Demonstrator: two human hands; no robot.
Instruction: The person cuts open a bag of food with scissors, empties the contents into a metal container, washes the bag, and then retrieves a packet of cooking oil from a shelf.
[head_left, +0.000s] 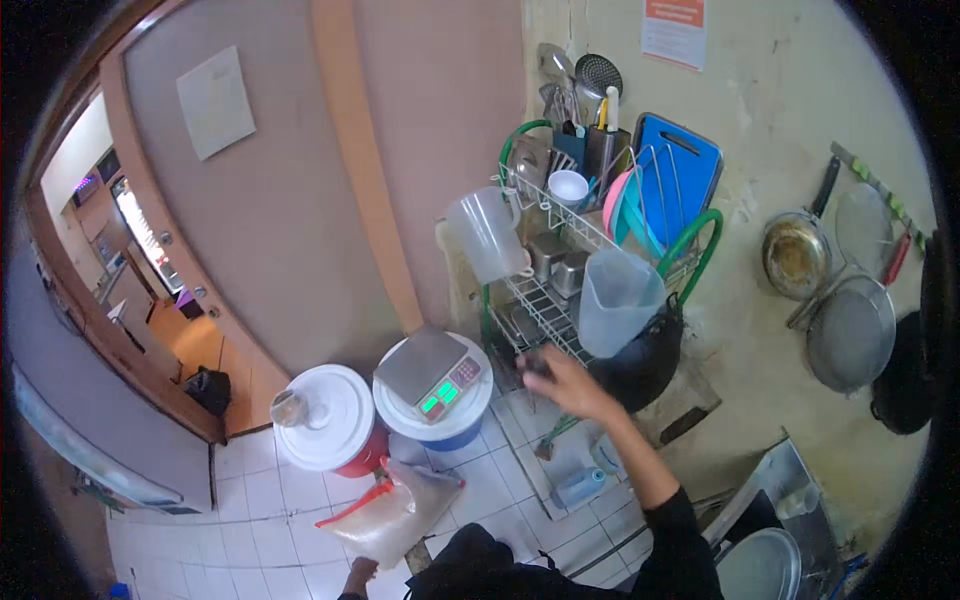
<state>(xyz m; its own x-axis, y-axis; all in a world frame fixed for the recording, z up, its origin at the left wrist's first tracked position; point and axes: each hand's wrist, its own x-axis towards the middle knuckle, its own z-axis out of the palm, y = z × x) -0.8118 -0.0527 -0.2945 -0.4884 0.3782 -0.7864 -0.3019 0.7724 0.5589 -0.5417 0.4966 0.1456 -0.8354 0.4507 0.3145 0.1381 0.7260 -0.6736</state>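
Note:
My right hand (559, 382) reaches toward the lower tier of a white wire dish rack (551, 315); a small dark thing shows at its fingertips, too blurred to tell whether it is held. My left hand (362, 574) is at the lower corner of a plastic sack of pale contents with a red edge (397, 510); its fingers are partly hidden, so its grip is unclear. A digital scale (431, 375) with lit green displays sits on a white-lidded blue bucket (465, 436). Two translucent plastic jugs, one left (487, 232) and one right (619, 300), hang on the rack.
A white-lidded red bucket (326, 420) with a small container on top stands beside the scale's bucket. Below the rack are a black wok (649, 371) and a bluish bottle (579, 487). Pans and strainers (851, 330) hang on the right wall. A sliding door (255, 225) stands partly open.

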